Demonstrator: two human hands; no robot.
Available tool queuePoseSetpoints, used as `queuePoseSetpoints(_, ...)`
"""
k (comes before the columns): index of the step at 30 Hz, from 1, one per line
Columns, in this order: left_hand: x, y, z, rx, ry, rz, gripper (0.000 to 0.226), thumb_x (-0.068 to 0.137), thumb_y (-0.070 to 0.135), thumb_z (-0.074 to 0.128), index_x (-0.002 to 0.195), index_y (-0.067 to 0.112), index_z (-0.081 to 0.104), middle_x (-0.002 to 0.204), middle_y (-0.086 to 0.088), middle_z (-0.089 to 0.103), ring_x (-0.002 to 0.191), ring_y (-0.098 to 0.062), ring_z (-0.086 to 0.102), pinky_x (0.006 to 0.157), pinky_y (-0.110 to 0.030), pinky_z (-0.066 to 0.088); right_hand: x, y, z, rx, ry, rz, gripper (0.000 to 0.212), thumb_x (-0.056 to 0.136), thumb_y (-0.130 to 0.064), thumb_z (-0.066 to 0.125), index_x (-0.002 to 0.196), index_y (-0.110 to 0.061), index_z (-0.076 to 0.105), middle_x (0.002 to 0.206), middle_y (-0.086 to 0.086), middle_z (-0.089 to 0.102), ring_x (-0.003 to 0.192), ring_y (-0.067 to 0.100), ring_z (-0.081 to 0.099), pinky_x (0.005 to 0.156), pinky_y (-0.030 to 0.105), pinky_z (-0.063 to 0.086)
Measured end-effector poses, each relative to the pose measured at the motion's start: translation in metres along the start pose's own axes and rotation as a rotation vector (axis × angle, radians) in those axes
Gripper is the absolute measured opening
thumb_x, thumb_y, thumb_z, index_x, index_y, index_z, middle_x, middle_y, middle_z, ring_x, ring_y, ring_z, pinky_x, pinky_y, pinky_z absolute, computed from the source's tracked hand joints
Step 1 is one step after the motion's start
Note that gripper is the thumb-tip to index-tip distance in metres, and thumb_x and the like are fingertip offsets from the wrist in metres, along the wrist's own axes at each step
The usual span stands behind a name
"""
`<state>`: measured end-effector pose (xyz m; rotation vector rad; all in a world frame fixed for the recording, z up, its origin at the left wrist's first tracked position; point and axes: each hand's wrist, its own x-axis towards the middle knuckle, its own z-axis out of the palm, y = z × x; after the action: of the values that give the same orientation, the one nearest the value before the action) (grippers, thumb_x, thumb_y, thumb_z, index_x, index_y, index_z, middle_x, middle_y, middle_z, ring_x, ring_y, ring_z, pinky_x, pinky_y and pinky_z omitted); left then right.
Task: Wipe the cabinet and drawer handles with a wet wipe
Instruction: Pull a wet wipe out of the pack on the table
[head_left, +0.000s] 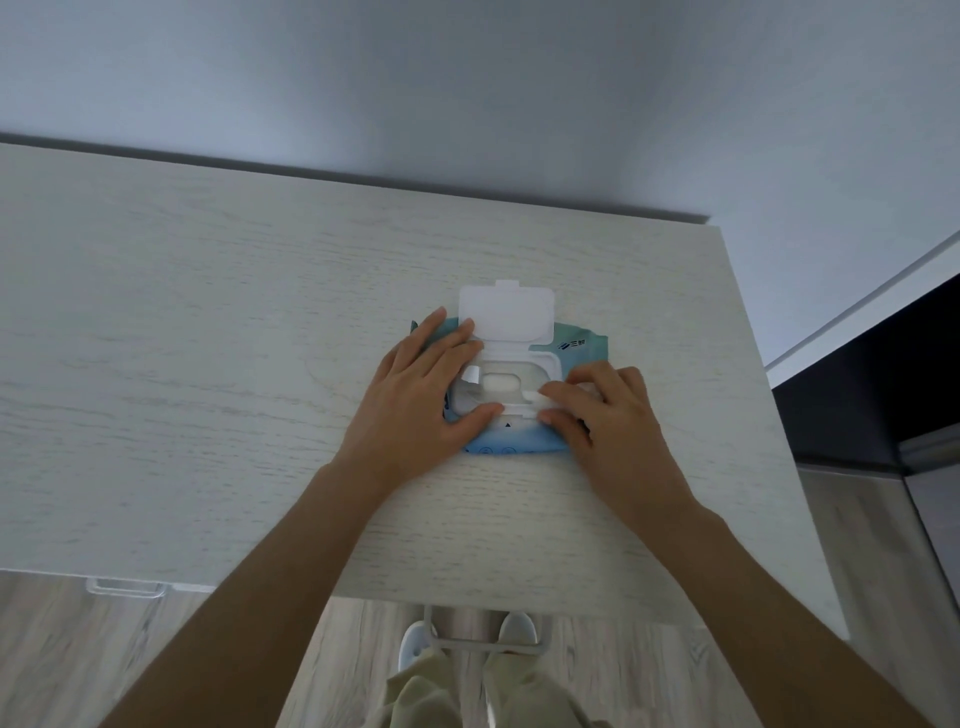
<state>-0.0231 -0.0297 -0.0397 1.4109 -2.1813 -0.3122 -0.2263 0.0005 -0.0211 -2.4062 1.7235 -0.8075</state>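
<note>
A blue and teal pack of wet wipes (576, 340) lies flat on the pale wood cabinet top (208, 338), its white plastic lid (506, 317) flipped open away from me. My left hand (415, 402) rests flat on the pack's left side, fingers straight, thumb at the near edge of the opening. My right hand (602, 415) is on the pack's right side and pinches a white sticker flap or wipe (540, 400) at the opening between thumb and fingers. Two clear handles stick out below the cabinet's front edge, one handle (124, 587) at the left and another handle (485, 636) in the middle.
A white wall (467, 78) rises behind the cabinet. The cabinet's right edge drops to a dark floor strip (872, 395). My feet in pale slippers (517, 631) stand on grey wood flooring below.
</note>
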Motion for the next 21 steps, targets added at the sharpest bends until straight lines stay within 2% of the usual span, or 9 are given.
queuePoseSetpoints(2,0.000,0.001,-0.002,-0.021,-0.007,-0.013,0.071,0.083,0.049,0.061,0.141,0.013,0.042,0.148,-0.003,0.038,0.143,-0.017,0.018,0.115,-0.044,0.023,0.001,-0.002,0.000,0.071,0.030,0.028,0.016,0.076,-0.003,0.073,0.092,-0.002,0.073,0.092,0.015,0.065,0.083,0.031,0.054,0.073,0.019,0.038)
queuePoseSetpoints(4,0.000,0.004,-0.004,-0.014,-0.025,-0.046,0.081,0.083,0.051,0.063,0.148,0.021,0.023,0.150,-0.003,0.035,0.143,-0.015,0.016,0.117,-0.039,0.012,0.003,-0.003,-0.003,0.150,0.066,0.093,0.015,0.076,0.000,0.072,0.091,-0.001,0.073,0.092,0.014,0.066,0.083,0.028,0.055,0.073,0.012,0.033)
queuePoseSetpoints(6,0.000,0.008,-0.006,0.046,-0.044,-0.073,0.088,0.083,0.056,0.057,0.149,0.024,0.010,0.152,-0.004,0.032,0.143,-0.015,0.017,0.118,-0.036,0.004,0.004,-0.003,-0.006,0.181,0.111,0.124,0.014,0.075,0.001,0.072,0.089,-0.001,0.074,0.090,0.015,0.066,0.081,0.027,0.056,0.072,0.016,0.038)
queuePoseSetpoints(7,0.000,0.011,-0.008,0.075,-0.038,-0.066,0.087,0.084,0.059,0.052,0.150,0.021,0.012,0.151,-0.005,0.033,0.142,-0.017,0.020,0.118,-0.037,0.004,0.004,-0.003,-0.008,0.194,0.138,0.138,0.013,0.075,0.001,0.073,0.088,-0.001,0.074,0.089,0.015,0.066,0.081,0.028,0.057,0.071,0.021,0.042)
queuePoseSetpoints(9,-0.002,0.018,-0.009,0.150,-0.030,0.015,0.077,0.089,0.060,0.041,0.148,0.013,0.028,0.150,-0.007,0.036,0.141,-0.020,0.027,0.117,-0.041,0.011,0.006,-0.001,-0.012,0.211,0.185,0.175,0.012,0.076,-0.001,0.073,0.088,-0.001,0.074,0.088,0.014,0.066,0.081,0.029,0.058,0.069,0.030,0.047)
queuePoseSetpoints(12,-0.007,0.027,-0.004,0.261,-0.109,0.182,0.062,0.094,0.053,0.030,0.138,0.013,0.048,0.146,-0.006,0.041,0.139,-0.023,0.032,0.114,-0.048,0.024,0.008,0.002,-0.018,0.231,0.234,0.231,0.010,0.079,-0.005,0.072,0.088,-0.003,0.074,0.088,0.011,0.065,0.082,0.028,0.058,0.070,0.033,0.049)
queuePoseSetpoints(17,-0.010,0.030,0.001,0.315,-0.204,0.211,0.059,0.094,0.050,0.028,0.137,0.017,0.050,0.144,-0.001,0.045,0.137,-0.021,0.036,0.113,-0.042,0.025,0.008,0.006,-0.023,0.227,0.236,0.255,0.010,0.080,-0.006,0.071,0.090,-0.006,0.075,0.088,0.006,0.063,0.085,0.026,0.057,0.071,0.032,0.049)
queuePoseSetpoints(21,-0.005,0.031,-0.004,0.257,-0.281,0.158,0.065,0.092,0.056,0.013,0.141,0.026,0.043,0.150,0.007,0.036,0.142,-0.014,0.024,0.116,-0.032,0.012,0.008,0.002,-0.020,0.209,0.212,0.228,0.009,0.080,-0.005,0.071,0.089,-0.005,0.074,0.086,0.009,0.064,0.083,0.026,0.056,0.069,0.027,0.044)
